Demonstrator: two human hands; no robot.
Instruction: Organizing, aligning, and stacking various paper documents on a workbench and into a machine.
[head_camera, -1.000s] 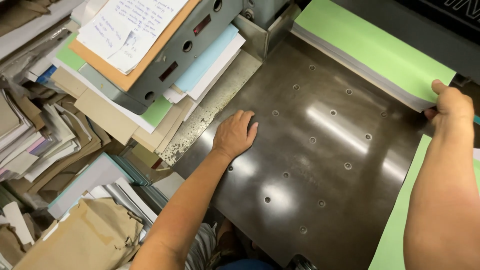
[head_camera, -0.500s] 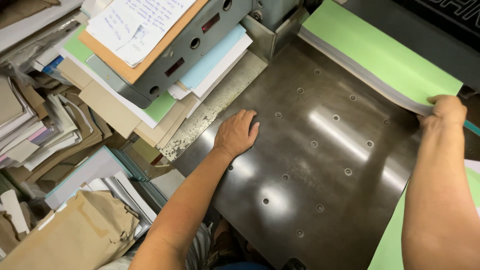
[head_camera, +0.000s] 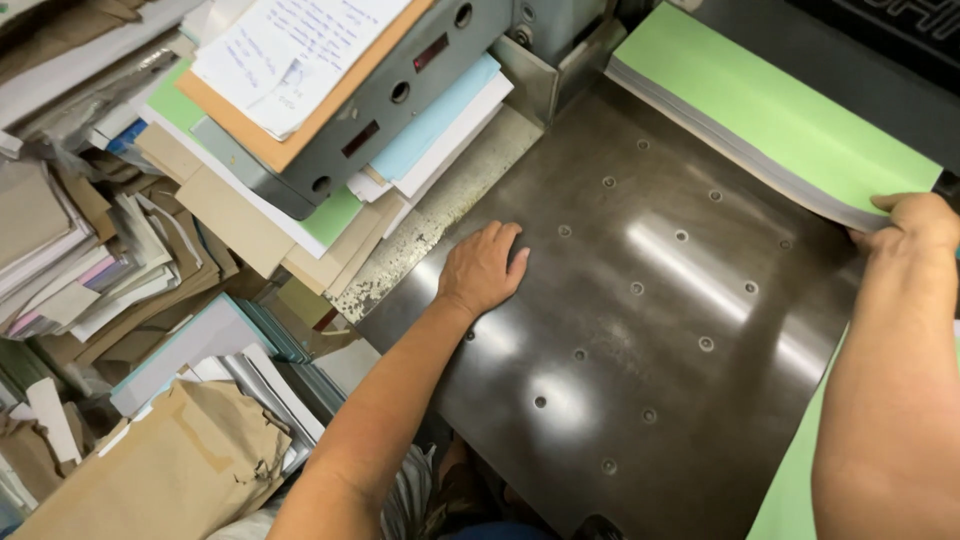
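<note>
one thick stack of green-topped paper sheets (head_camera: 770, 120) lies at 1 o'clock on the dark, shiny metal desk with small round holes (head_camera: 640, 330). the right hand (head_camera: 915, 222), at 3 o'clock, grasps the stack's near corner. the left hand (head_camera: 485, 268), near the centre, rests flat and released on the desk's left edge. one grey metal box (head_camera: 400, 95) carrying handwritten papers (head_camera: 290, 45) sits at 11 o'clock; loose paper piles (head_camera: 110, 270) lie at 9 o'clock.

1. The machine table (head_camera: 640, 330) is dark, glossy metal with small round holes.
2. On it, the green paper stack (head_camera: 770, 120) looks matt.
3. Left of it, brown envelopes (head_camera: 170, 470) seem creased, rough paper.
</note>
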